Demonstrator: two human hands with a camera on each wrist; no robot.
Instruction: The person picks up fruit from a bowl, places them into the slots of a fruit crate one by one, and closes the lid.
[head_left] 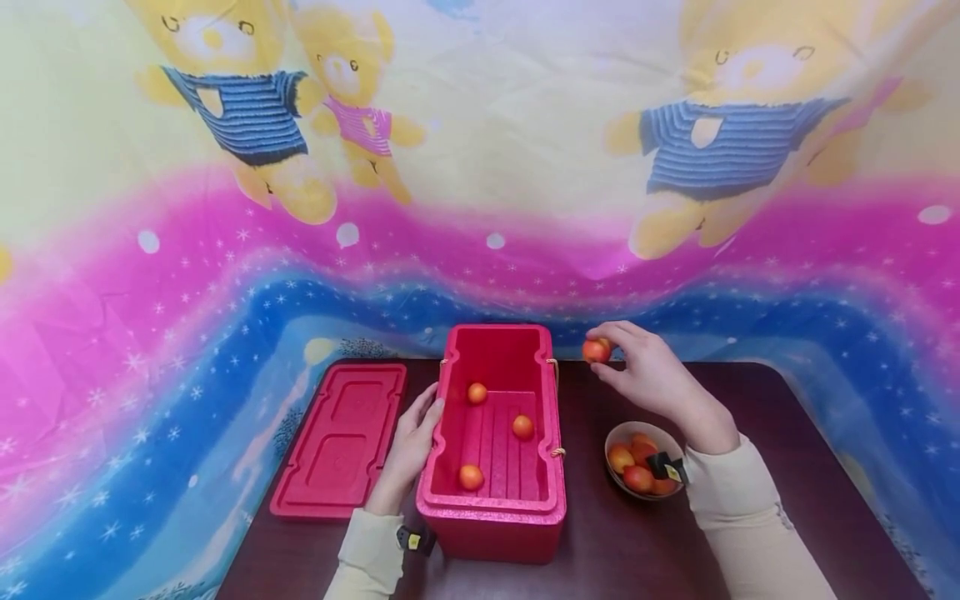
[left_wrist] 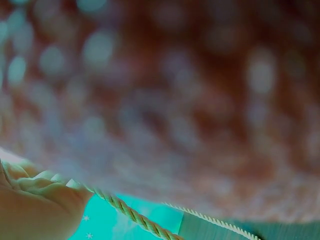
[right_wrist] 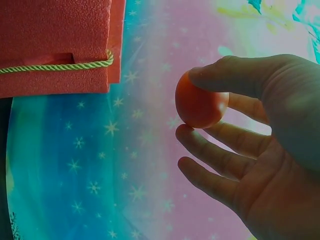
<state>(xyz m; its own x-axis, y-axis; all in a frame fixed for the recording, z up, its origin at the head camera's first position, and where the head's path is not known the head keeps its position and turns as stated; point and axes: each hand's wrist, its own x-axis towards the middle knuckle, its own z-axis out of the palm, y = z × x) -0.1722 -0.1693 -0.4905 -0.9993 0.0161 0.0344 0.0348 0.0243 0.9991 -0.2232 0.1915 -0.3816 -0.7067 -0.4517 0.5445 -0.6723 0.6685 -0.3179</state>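
In the head view, my right hand [head_left: 648,367] pinches a small orange-red fruit [head_left: 597,350] between thumb and fingers, in the air right of a red foam box [head_left: 491,533]. The right wrist view shows the thumb on top of the smooth round fruit [right_wrist: 200,102], with two other fingers apart from it. My left hand [head_left: 408,442] rests against the left side of the box near its rim. In the left wrist view, the blurred box wall [left_wrist: 175,125] hides part of that hand [left_wrist: 42,210]. Inside the lidless box lie three similar fruits, one at the front left [head_left: 471,477].
A bowl [head_left: 613,479] with several more fruits [head_left: 638,479] stands right of the box, under the right forearm. The red lid [head_left: 300,492] lies flat on the dark table [head_left: 592,550] to the left. Rope handles [head_left: 557,452] hang on the box's sides. A printed cloth [head_left: 495,167] hangs behind.
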